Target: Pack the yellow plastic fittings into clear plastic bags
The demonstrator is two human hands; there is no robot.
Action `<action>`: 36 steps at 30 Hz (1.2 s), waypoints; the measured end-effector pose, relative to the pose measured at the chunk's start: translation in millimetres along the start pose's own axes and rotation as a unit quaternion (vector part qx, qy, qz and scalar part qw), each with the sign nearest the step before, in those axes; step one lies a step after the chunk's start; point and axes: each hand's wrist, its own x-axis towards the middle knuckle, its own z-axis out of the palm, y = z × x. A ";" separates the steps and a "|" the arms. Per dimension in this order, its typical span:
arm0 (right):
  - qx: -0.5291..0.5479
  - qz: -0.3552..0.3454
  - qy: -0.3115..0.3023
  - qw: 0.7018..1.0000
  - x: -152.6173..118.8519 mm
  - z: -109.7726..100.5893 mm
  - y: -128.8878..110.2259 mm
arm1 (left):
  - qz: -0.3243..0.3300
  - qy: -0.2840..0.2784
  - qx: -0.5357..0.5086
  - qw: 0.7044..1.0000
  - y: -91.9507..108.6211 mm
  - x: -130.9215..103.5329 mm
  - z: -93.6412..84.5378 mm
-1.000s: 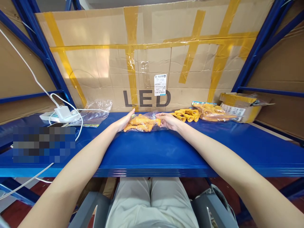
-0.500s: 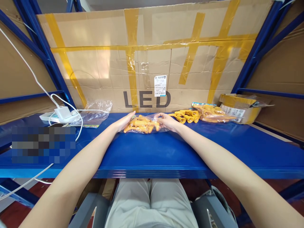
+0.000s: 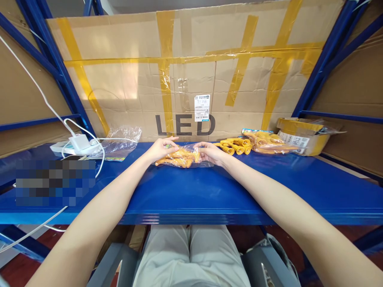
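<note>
Clear plastic bag [image 3: 179, 160] of orange-yellow pieces lies on the blue surface [image 3: 191, 195], toward the back, in front of a large cardboard panel [image 3: 119, 91] marked LED. Both bare arms slant inward from the lower corners of the view, forearms converging on the bag from either side. Left hand [image 3: 160, 149]: back uppermost, at the bag's left end, thumb laid over the contents, fingers stretched rightward along the far side; contact clear, but cannot tell whether it grips. Right hand [image 3: 212, 153]: comes in from the opposite side, fingers bent, thumb and fingertips pinching the plastic at the bag's right end; loose film shows beneath the hand. Just beyond that hand, a small pile of yellow flared pieces [image 3: 237, 146]; farther right, a second filled bag [image 3: 271, 143] beside an open carton [image 3: 317, 142]. Far left, a crumpled clear bag [image 3: 127, 141] near a white adapter [image 3: 79, 142].
</note>
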 end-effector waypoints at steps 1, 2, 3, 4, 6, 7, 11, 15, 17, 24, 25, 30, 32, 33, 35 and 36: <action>0.013 -0.002 0.002 1.000 -0.2 1.8 0.1 | 0.006 0.004 -0.003 1.000 0.3 0.0 -0.4; 0.021 -0.003 0.003 1.000 -0.2 3.7 0.6 | 0.010 0.007 -0.006 1.000 0.8 -0.2 -0.8; 0.024 -0.005 0.002 1.000 -0.1 5.6 1.3 | 0.010 0.008 -0.008 1.000 1.3 -0.5 -1.2; 0.021 -0.007 0.001 1.000 0.0 7.6 2.1 | 0.007 0.007 -0.008 1.000 1.9 -0.7 -1.5; -0.008 -0.007 0.007 1.000 0.1 11.5 3.1 | -0.004 -0.002 -0.006 1.000 2.5 -1.0 -1.6; -0.032 -0.004 0.011 0.999 -0.1 13.3 3.2 | -0.009 -0.006 -0.005 1.000 2.1 -0.9 -1.5; -0.128 0.010 0.019 0.992 -2.9 17.9 1.5 | -0.027 0.016 -0.010 0.999 -5.9 1.6 -1.1; -0.140 0.007 0.004 0.990 -3.7 15.7 1.0 | -0.070 0.059 0.044 0.995 -19.8 2.3 -1.4; -0.125 0.008 -0.017 0.992 -3.2 11.9 -0.4 | -0.111 0.042 0.060 0.991 -24.7 1.1 -1.5; -0.040 0.008 -0.078 0.996 -7.7 0.3 -17.9 | -0.141 0.023 0.037 0.989 -25.8 -0.5 0.7; -0.044 0.006 -0.088 0.995 -9.1 0.5 -19.9 | -0.142 0.025 0.038 0.989 -25.5 -0.2 0.7; -0.195 -0.062 -0.074 0.976 -12.4 1.2 -22.1 | -0.136 0.015 0.056 0.989 -27.9 -0.7 -3.7; -0.292 -0.094 -0.034 0.951 -10.5 -2.6 -21.0 | -0.128 0.004 0.060 0.990 -28.6 -2.1 -6.7; -0.350 -0.107 0.001 0.931 -9.1 -5.4 -20.3 | -0.129 -0.003 0.062 0.990 -28.3 -2.9 -7.7; -0.482 -0.131 0.082 0.863 -6.3 -11.5 -18.3 | -0.139 -0.018 0.076 0.987 -25.7 -4.2 -8.0; -0.545 -0.141 0.119 0.818 -5.0 -14.5 -17.0 | -0.145 -0.025 0.090 0.985 -23.6 -4.3 -7.0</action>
